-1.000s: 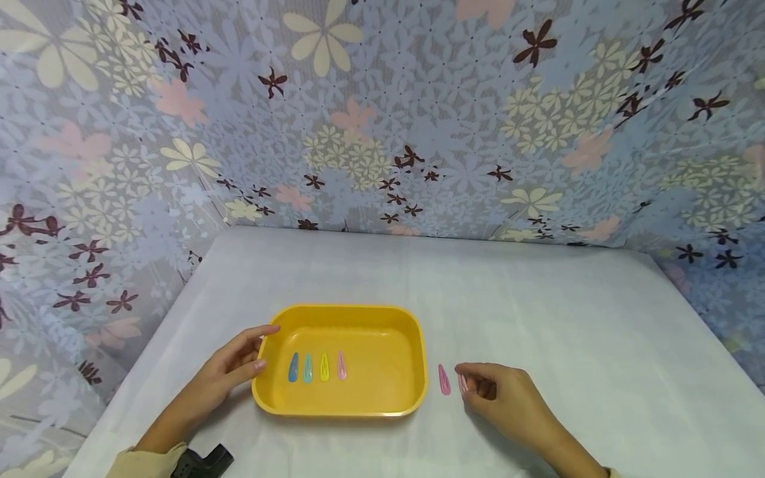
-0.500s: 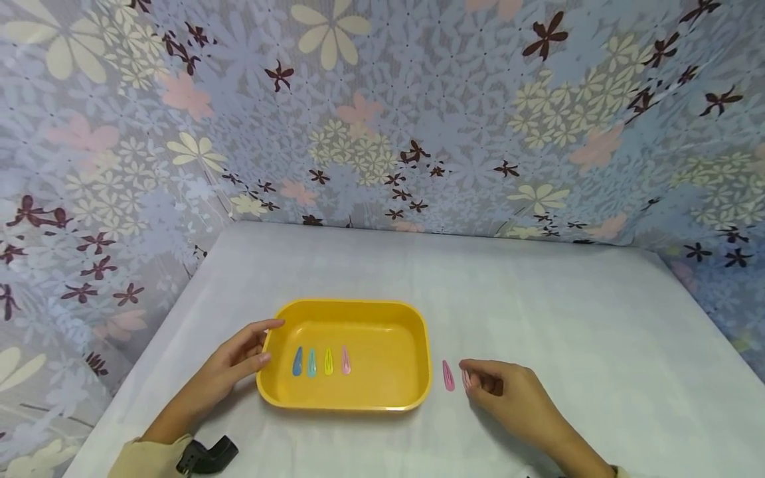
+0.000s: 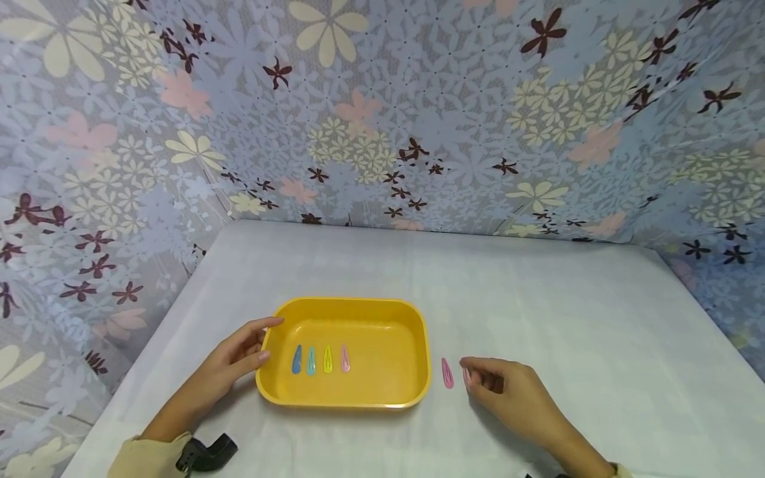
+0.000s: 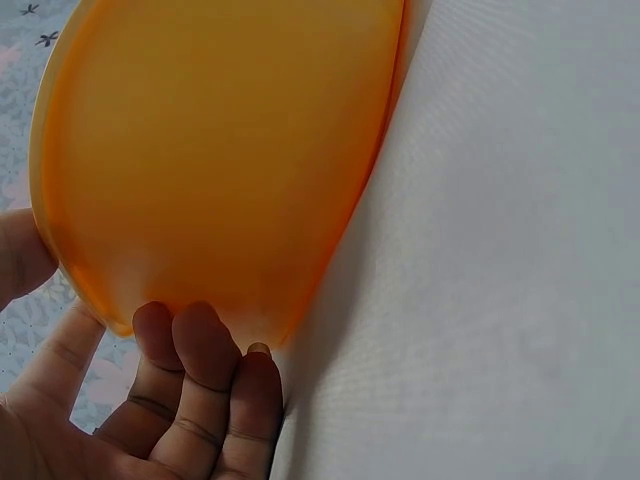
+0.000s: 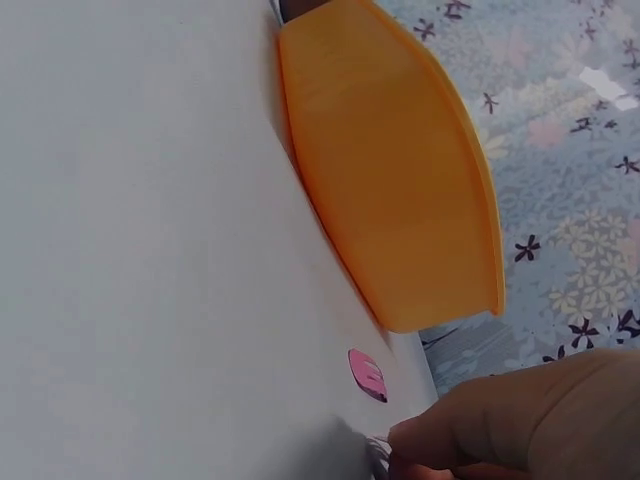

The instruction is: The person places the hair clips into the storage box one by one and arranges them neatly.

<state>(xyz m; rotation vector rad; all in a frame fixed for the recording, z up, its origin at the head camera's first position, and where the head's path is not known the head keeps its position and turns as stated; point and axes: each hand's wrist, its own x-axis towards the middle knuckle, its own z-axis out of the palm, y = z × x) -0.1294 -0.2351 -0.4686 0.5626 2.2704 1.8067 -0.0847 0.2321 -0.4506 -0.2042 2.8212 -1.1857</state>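
Note:
A yellow tray (image 3: 382,372) stands on the white-covered table. My left hand (image 3: 236,358) grips its left end, thumb and index finger over the rim; in the left wrist view the other fingers (image 4: 205,345) lie against the outer wall. Inside the tray a blue hair clip (image 3: 297,359), a teal one (image 3: 311,361), a yellow one (image 3: 328,359) and a pink one (image 3: 345,358) form a row. Right of the tray a darker pink hair clip (image 3: 447,373) lies on the table. Just beside it, my right hand (image 3: 508,392) pinches another pink hair clip (image 3: 467,378), partly hidden by the fingers.
White cloth (image 3: 568,318) covers the table behind and right of the tray. A flowered curtain (image 3: 382,119) hangs along the back and sides. A black device (image 3: 206,453) is on the left wrist, near the table's front.
The head view has shifted slightly. Both hands, the tray and the hair clips keep nearly the same places relative to each other.

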